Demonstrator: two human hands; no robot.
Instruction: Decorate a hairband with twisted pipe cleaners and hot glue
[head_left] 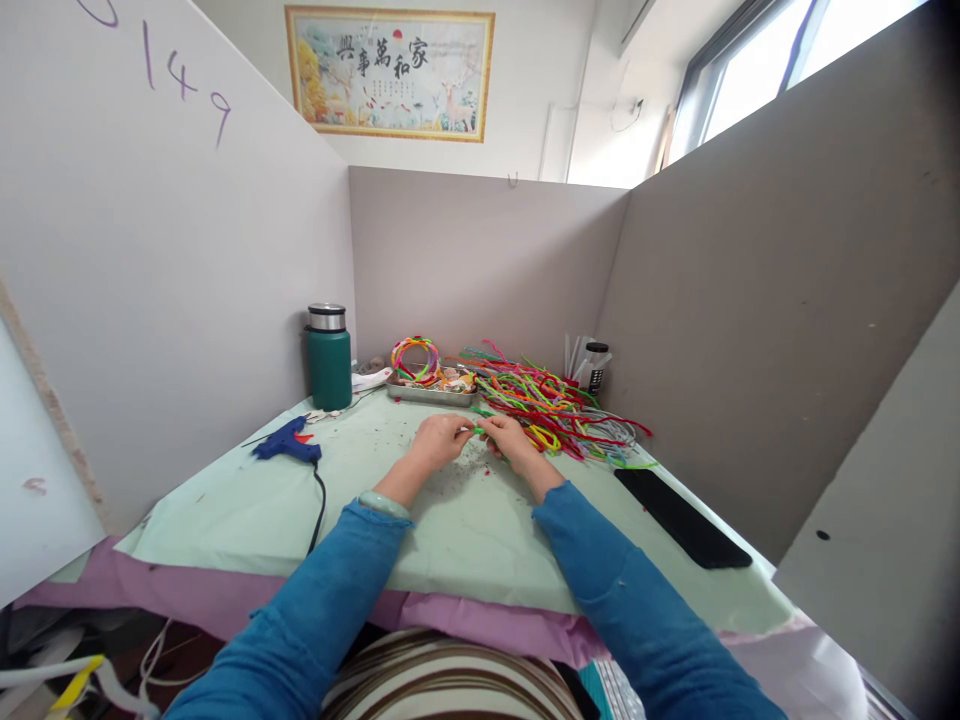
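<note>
A short piece of green pipe cleaner [478, 430] is pinched between my two hands above the middle of the table. My left hand [441, 441] comes in from the left, its fingers closed on one end. Opposite it, my right hand [508, 441] has thumb and fingers pressed together on the other end. The fingertips nearly meet, and most of the green piece is hidden by them. Just behind my right hand spreads a loose heap of coloured pipe cleaners [541, 392].
A metal tray [431, 397] with small pieces and a coiled multicoloured ring [414, 343] stands at the back. Leftward are a green bottle [330, 368] and a blue glue gun [291, 442] with its cord. A black strip [682, 516] lies right; a dark-lidded jar [596, 368] stands behind.
</note>
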